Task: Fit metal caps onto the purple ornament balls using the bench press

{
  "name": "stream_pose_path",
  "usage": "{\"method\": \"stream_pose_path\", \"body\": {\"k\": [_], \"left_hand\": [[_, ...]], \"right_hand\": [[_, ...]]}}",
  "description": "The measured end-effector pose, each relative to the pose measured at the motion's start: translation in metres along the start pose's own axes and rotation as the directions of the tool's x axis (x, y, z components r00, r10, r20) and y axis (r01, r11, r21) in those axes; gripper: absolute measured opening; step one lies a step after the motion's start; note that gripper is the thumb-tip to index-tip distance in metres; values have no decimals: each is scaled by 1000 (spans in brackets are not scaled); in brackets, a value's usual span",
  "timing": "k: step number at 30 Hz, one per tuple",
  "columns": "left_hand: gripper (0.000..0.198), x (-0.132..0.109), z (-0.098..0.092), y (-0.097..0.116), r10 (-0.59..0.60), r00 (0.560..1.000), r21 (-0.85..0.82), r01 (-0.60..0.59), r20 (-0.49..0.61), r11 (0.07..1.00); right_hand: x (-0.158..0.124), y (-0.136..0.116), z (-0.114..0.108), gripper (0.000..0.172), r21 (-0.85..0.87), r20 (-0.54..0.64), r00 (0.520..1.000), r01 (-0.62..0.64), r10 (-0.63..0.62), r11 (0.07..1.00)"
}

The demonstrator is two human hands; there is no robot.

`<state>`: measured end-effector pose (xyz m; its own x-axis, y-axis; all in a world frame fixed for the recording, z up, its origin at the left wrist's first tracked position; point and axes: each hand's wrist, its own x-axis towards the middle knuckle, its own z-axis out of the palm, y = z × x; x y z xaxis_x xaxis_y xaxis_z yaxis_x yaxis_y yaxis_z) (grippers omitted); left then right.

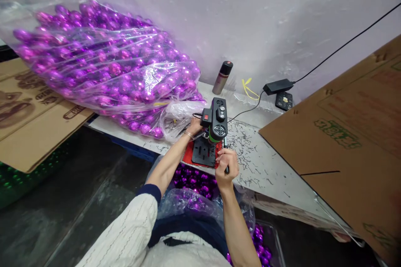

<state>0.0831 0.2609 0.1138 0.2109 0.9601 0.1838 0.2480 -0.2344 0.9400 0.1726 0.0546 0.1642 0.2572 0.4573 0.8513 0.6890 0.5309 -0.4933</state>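
Nearest you, on the near side of the black press-like machine with a green band (219,117), shiny purple faceted balls (196,181) lie in clear plastic at your lap. Your right hand (227,165), at the machine's near right, has its grip wrapped around a slim lever with a black end (226,143). Beneath the machine, a flat black slotted base plate (202,159) sits on a red mat (188,157), close to the front edge of the pale counter (283,183), so you have little margin there. Your left hand (194,125) is at the machine's left side (its fingertips are hidden, so I cannot tell what that grip holds). Work looks midway: loose balls remain, though finished and unfinished ones cannot be told apart. Left of the machine, a bulging clear bag of purple balls (119,76) crowds your elbow room. Right of it, thin dark bits (246,144) litter the roomiest stretch, bounded by a large brown cardboard box (341,150). Beyond it stands a black-capped can (222,77).
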Motion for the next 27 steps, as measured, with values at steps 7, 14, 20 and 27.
{"method": "stream_pose_path", "body": {"k": [7, 14, 20, 27], "left_hand": [[34, -60, -52, 5, -317, 942, -498, 329, 111, 802], [32, -139, -69, -2, -377, 889, -735, 434, 258, 520], [59, -147, -28, -5, -337, 934, -463, 351, 115, 814], [65, -142, -13, -6, 24, 998, 154, -34, 66, 988]], "right_hand": [[3, -1, 2, 29, 31, -31, 999, -39, 40, 999], [24, -11, 2, 33, 26, -53, 995, -83, 84, 996], [47, -18, 1, 38, 30, -47, 988, -149, 150, 988], [46, -18, -1, 34, 5, -25, 993, -116, 116, 993]]}}
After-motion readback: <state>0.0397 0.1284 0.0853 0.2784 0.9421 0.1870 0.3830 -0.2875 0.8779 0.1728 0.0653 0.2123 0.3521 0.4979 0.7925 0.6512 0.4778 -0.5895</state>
